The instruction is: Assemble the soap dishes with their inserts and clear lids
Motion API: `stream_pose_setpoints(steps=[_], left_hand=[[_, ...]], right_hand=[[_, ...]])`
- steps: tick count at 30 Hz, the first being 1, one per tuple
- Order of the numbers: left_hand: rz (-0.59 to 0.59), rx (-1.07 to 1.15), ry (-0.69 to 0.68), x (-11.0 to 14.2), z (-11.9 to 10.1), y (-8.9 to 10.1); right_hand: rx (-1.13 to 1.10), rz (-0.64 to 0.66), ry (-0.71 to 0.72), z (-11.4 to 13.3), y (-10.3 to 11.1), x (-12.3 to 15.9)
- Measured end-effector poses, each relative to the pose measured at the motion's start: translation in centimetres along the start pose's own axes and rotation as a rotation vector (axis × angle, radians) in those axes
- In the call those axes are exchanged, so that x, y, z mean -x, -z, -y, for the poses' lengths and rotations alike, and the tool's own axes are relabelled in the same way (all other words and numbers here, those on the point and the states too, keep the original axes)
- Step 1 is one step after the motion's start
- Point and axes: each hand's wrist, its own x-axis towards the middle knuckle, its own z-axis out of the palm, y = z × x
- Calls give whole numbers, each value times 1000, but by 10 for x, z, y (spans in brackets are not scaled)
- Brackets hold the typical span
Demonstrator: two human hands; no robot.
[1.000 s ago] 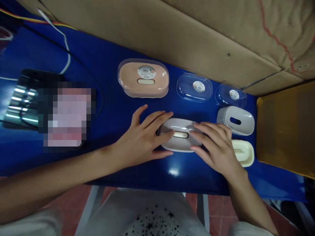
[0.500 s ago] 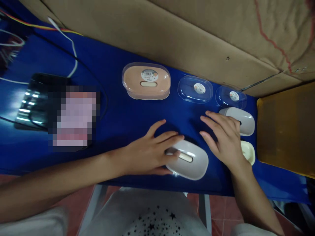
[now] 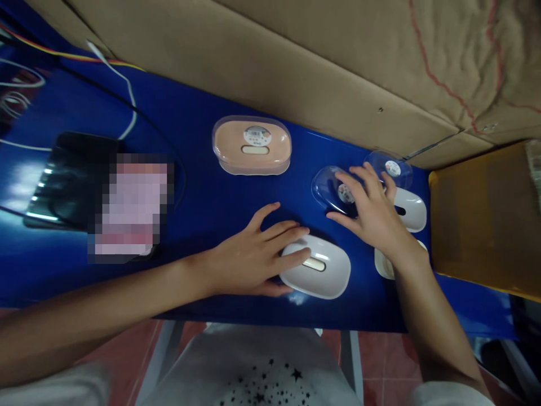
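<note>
My left hand (image 3: 257, 256) lies with its fingers spread over the left end of a light grey soap dish (image 3: 333, 276), touching its rim. A pale oval piece (image 3: 315, 264) shows in the middle of this dish. In my right hand (image 3: 372, 211) is a clear plastic lid (image 3: 332, 183) with a round label, gripped by its right side and tilted. A second clear lid (image 3: 399, 163) lies behind that hand. A white soap dish (image 3: 414, 211) and a cream dish (image 3: 384, 265) are partly hidden by my right hand and forearm.
A peach soap dish under a clear lid (image 3: 253, 146) stands at the back of the blue table. Black devices (image 3: 71, 180) and cables (image 3: 131, 107) lie at left. Cardboard (image 3: 296, 73) walls the back; a brown box (image 3: 477, 220) stands at right.
My right hand has moved left and back and taken hold of the nearer clear lid, which has come forward and tilted. The left hand stays on the grey dish.
</note>
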Motion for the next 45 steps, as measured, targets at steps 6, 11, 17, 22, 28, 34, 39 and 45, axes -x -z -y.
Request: stream_pose_setpoints(steps=[6,11,17,22,28,34,39,45], left_hand=[[-73,22,65,-2,1,-5],[-159,45,181,-4,6,-6],[-270,178,279,-4,9,-14],[-227,171,230,-4,10,-14],[-161,141,219,-3,9,-10],[-185,194,241,-1,7,-11],[-163,221,239,0,6,-10],[-143,210,245,-1,4,-7]], right_hand=[[-144,-15,-3,-6,9,-6],[-288,-203,36,10,27,24],[-308,-106,159,42,7,50],[-236,-70,253,53,-2,46],[-152,-25,270,54,2,50],[-149,-32,304,54,-2,51],[-169,-49,317,52,-5,50],[-139,-55,339,56,-1,50]])
